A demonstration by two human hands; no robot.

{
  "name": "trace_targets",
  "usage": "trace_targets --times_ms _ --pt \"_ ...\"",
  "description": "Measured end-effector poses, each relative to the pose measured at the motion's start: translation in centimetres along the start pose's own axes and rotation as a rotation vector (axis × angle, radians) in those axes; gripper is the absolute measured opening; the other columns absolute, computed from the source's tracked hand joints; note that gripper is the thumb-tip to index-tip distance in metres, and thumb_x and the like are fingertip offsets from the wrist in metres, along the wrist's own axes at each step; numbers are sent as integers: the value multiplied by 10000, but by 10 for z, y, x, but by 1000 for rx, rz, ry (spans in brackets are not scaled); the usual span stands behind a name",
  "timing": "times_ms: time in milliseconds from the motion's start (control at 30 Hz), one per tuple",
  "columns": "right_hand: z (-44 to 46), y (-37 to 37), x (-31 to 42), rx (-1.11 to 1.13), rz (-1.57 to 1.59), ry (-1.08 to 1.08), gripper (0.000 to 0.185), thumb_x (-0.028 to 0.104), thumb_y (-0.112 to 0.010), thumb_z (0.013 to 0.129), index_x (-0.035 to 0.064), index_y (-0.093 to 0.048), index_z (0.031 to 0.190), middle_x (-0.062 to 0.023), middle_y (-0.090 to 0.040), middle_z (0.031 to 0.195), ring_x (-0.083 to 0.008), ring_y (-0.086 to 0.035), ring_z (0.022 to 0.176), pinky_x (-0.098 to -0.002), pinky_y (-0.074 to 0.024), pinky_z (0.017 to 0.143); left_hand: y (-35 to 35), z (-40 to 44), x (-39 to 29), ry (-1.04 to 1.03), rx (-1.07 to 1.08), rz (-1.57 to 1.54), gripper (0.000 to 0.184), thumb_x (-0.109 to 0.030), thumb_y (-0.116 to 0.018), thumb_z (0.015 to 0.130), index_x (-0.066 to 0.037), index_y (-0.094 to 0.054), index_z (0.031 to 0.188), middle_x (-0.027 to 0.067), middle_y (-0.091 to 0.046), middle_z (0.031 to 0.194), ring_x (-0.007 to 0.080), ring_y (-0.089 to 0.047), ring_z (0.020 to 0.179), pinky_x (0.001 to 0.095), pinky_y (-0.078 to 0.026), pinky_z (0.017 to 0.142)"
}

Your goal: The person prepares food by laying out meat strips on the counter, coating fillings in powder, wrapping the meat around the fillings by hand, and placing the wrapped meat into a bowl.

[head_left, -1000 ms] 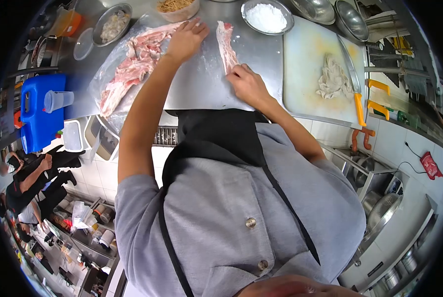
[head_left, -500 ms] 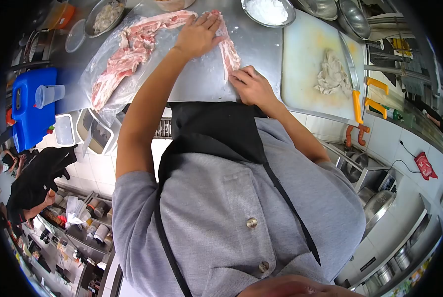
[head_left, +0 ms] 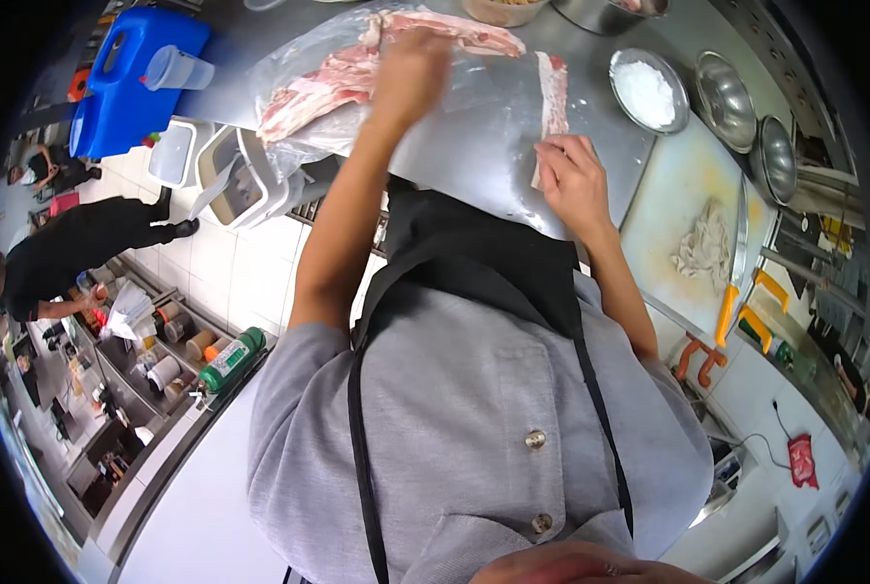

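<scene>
A narrow strip of raw meat [head_left: 554,92] lies lengthwise on the steel worktable. My right hand [head_left: 573,185] is at its near end, with the fingers curled and closed on the strip; part of the meat is hidden beneath them. Larger pieces of raw, fatty meat [head_left: 323,90] rest on a clear plastic sheet [head_left: 270,92] to the left. My left hand [head_left: 413,80] is over these pieces, smeared by motion, so its fingers cannot be made out.
Right of the strip stand a metal bowl of white powder [head_left: 646,91] and a white cutting board [head_left: 664,209] bearing a crumpled cloth [head_left: 705,243] and a yellow-handled knife [head_left: 727,313]. A blue jerrycan [head_left: 148,73] stands at left. Another person [head_left: 94,238] is beyond the bins.
My left hand has left the top of the strip and moved left over the larger meat. My right hand stays at the strip's near end. The whole view has shifted.
</scene>
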State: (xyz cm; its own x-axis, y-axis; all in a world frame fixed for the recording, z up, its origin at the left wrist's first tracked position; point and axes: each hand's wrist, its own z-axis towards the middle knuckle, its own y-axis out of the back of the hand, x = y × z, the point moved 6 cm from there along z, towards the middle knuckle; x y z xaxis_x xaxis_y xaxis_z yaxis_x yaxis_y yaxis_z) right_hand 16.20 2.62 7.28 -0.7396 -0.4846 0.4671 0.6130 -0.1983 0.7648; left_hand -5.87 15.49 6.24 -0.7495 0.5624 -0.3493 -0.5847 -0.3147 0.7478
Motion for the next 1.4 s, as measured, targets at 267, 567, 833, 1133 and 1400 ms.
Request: trace_targets --times_ms 267,567,833,1133,1400 --pt "56 -63 29 172 154 147 130 71 -653 813 47 -699 933 -76 -639 967 -282 -604 983 -400 -528 823 83 -81 195 798 312 382 581 -442 -749 797 -5 -679 1172 228 -695 1105 380 -672 995 444 -520 895" --pt "70 -94 50 308 230 172 68 110 -626 829 52 -653 854 -88 -640 958 -307 -604 959 -438 -532 788 82 -58 174 914 -111 -384 462 -145 -782 816 38 -607 1203 130 -692 919 212 -701 788 306 -553 690" --pt "138 -73 60 22 314 117 204 145 -632 862 41 -692 1026 -145 -675 936 -355 -644 928 -442 -535 793 121 2 71 670 -182 -949 445 15 -652 906 45 -472 1312 123 -680 976 182 -686 807 292 -597 726" --pt "164 -72 71 -28 669 -34 254 165 -721 831 12 -707 1033 -154 -727 911 -266 -728 764 -350 -566 702 106 4 23 694 -167 -1218 407 -17 -620 938 46 -480 1315 131 -677 981 199 -705 842 293 -609 721" --pt "163 -52 70 -67 643 -50 216 148 -690 870 -23 -711 1000 -137 -737 827 -183 -717 723 -300 -558 685 96 4 6 555 -151 -1047 555 5 -639 912 42 -408 1415 86 -672 939 140 -673 829 246 -560 737"
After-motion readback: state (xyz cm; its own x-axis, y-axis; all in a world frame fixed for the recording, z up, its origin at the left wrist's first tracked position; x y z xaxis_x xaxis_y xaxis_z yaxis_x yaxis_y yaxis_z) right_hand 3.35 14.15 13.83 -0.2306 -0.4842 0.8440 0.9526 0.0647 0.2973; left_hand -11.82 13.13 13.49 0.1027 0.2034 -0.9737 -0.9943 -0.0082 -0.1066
